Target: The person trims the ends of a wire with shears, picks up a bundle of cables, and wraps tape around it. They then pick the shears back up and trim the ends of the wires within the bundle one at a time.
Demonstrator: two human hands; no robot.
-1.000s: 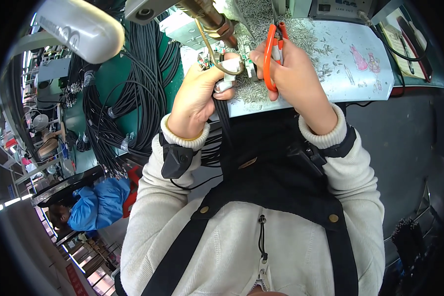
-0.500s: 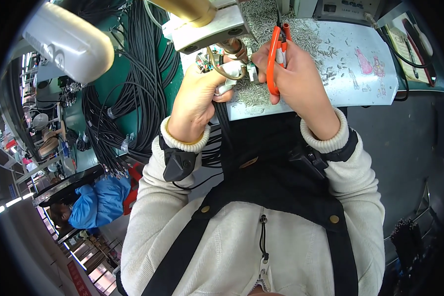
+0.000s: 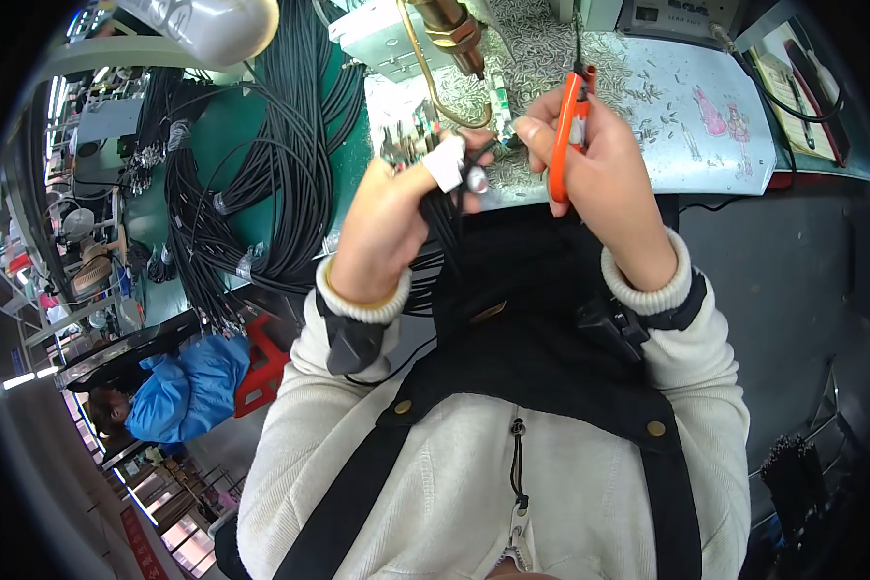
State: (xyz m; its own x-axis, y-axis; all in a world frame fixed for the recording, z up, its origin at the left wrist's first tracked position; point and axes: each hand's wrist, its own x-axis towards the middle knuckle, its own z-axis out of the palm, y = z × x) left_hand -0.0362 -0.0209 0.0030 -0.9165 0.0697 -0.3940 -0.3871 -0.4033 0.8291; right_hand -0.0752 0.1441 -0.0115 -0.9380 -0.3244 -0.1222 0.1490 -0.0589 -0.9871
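My left hand (image 3: 382,217) is closed around several black cables (image 3: 445,217); small metal and green cable ends stick out past its fingers. White tape wraps its thumb. My right hand (image 3: 609,174) grips orange-handled cutters (image 3: 559,155) against the palm, jaws pointing away from me. Its thumb and forefinger come together at the tip of one cable, close to the left fingers. Just beyond the hands stands a machine with a brass-coloured nozzle (image 3: 454,41) and a bent tube (image 3: 425,72). A small white-and-green piece (image 3: 500,101) sits beneath the nozzle.
Small metal bits (image 3: 541,48) lie scattered over the white work sheet (image 3: 667,164). Coiled black cables (image 3: 290,184) cover the green bench at left. A white rounded lamp (image 3: 213,24) hangs at upper left. A grey box (image 3: 681,17) stands at the back; a person in blue (image 3: 188,387) sits at far left.
Both hands have drawn back from the nozzle, the right one also moving rightward with the cutters. The view has shifted, showing more of the nozzle and the cables in my left hand.
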